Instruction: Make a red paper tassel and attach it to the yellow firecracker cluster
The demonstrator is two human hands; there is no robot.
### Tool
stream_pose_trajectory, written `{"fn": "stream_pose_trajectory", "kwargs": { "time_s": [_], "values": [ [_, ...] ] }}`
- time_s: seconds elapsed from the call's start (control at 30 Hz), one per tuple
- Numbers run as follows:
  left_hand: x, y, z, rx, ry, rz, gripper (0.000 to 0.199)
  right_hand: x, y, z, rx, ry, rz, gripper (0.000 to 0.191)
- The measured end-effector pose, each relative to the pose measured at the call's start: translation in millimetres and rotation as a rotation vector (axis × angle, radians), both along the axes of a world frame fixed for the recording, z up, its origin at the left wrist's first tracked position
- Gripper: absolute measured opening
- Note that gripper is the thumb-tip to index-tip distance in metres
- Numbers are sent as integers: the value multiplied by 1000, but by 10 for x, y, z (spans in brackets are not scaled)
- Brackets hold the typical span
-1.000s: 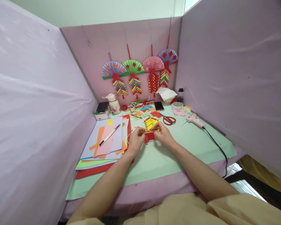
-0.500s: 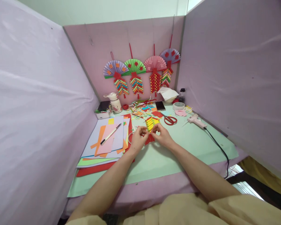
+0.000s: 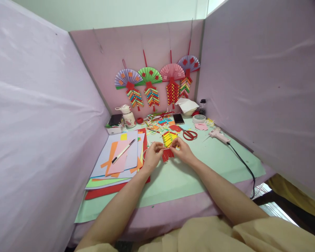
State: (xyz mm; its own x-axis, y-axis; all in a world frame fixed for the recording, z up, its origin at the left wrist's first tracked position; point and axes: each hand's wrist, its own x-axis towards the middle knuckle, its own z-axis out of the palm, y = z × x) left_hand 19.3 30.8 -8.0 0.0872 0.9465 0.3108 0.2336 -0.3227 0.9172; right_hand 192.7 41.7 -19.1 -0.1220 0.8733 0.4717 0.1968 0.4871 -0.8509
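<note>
Between my two hands is a strip of red fringed paper, its cut ends hanging toward me. My left hand pinches the strip's left end between thumb and fingers. At the other end, my right hand pinches it in the same way. Just behind the fingertips lies a bundle of yellow paper rolls with red tips and green bits along the middle. Fingers partly cover the strip's upper edge and the nearest rolls.
Coloured paper sheets with a pen lie left. Red-handled scissors, a phone and paper scraps are behind. A glue gun with its cord sits right. Paper fan ornaments hang on the back wall; a flask stands below.
Both hands have drawn slightly apart, with the red fringe showing wider and flatter between them. The whole view has shifted a little.
</note>
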Motion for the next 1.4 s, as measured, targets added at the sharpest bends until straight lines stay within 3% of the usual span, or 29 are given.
{"fn": "stream_pose_trajectory", "kwargs": {
  "time_s": [0.23, 0.37, 0.53, 0.7, 0.93, 1.13, 1.27, 1.4],
  "values": [
    [-21, -5, 3, -6, -6, -27, 29, 33, 48, -31, -1, 19, -8, 13],
    [-25, 6, 1, 42, -23, 35, 30, 42, 89, -54, -27, 57, -18, 15],
    [-1, -17, 73, -95, -124, 63, 23, 44, 97, -27, -125, 160, -35, 21],
    [24, -73, 122, -179, -36, 22, 27, 15, 71, -13, -189, 231, 16, 24],
    [-17, -25, 35, -226, 11, 50, 32, 1, 123, -115, -191, 221, 50, 20],
    [-31, 12, -12, -262, -40, 110, 35, -5, 115, -83, -263, 274, 83, 19],
    [-34, 13, -26, -308, -77, 65, 33, -3, 82, -30, -195, 260, 67, 14],
    [-19, -11, -26, -291, 0, -50, 27, 8, 26, 11, -55, 30, 27, 8]
  ]
}}
